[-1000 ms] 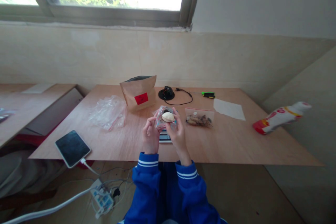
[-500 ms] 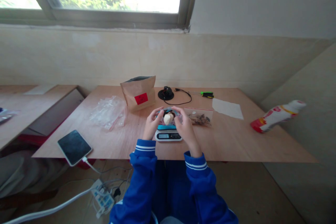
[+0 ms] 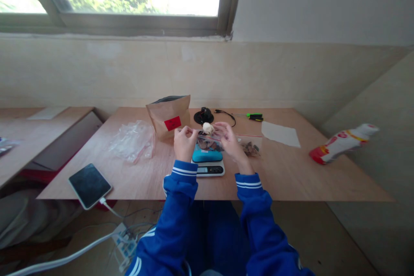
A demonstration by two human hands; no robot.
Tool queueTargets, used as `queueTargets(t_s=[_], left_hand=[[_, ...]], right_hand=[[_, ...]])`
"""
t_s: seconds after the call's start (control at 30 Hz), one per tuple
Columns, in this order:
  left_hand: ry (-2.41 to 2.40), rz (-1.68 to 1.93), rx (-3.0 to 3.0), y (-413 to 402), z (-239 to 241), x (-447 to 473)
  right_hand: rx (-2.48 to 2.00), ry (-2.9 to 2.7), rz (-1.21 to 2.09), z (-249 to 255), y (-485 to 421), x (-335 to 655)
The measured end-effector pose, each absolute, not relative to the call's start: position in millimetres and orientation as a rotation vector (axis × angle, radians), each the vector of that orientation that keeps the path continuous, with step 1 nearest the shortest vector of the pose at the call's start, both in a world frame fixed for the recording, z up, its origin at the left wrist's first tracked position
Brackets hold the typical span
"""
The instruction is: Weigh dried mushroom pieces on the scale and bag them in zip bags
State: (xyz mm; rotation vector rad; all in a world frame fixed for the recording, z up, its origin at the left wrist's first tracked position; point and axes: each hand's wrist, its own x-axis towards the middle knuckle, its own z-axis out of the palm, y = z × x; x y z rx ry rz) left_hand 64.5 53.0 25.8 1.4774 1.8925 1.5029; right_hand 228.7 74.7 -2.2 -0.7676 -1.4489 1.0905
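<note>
Scale (image 3: 207,162) was the reference: small, teal platform, display facing the desk's (image 3: 291,177) near edge, sitting centre-front.

Nearer than the scale: only blue sleeves, plus a power strip (image 3: 124,243) with cables on the floor below the desk edge.

Left of the scale, at the near corner: tablet (image 3: 89,185), dark screen, cable plugged in.

Directly above the scale: both hands held a small clear zip bag (image 3: 207,140) by its top edge. Left hand (image 3: 183,142) was pinched closed on the left end of the strip; right hand (image 3: 229,138) gripped the right end, fingers partly spread. A pale lump (image 3: 208,128) showed at the bag mouth, with darker pieces lower inside. Could not tell if the bag touched the platform or hung just over it.

Right of the scale, just beside it: a second zip bag (image 3: 250,146) with brown contents, flat on the desk.

Left of the scale, further back: crumpled clear plastic (image 3: 132,140). Behind it: brown paper pouch (image 3: 168,116), red label, standing upright. Behind the scale: black round gadget (image 3: 203,116) with cord; green-handled tool (image 3: 255,116) and white sheet (image 3: 280,133) back right. Far right: a white and red bottle (image 3: 341,142) lying on its side.

Risks, my read: mouth looked unsealed with the lump at the rim, so tilting could spill it. Hand weight on the bag would skew any reading. Loose bags nearby could get dragged.
</note>
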Motion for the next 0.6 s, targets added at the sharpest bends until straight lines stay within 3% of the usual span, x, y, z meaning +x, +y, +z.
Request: queueTargets(t_s=[0.17, 0.6], left_hand=[[1.699, 1.654, 1.503, 57.7, 22.5, 66.1], [1.550, 1.743, 1.446, 46.7, 24.8, 70.8]], right_hand=[[-0.812, -1.696, 0.888, 23.9, 70.9, 234.2], [-0.866, -1.963, 0.924, 49.4, 51.4, 233.5]])
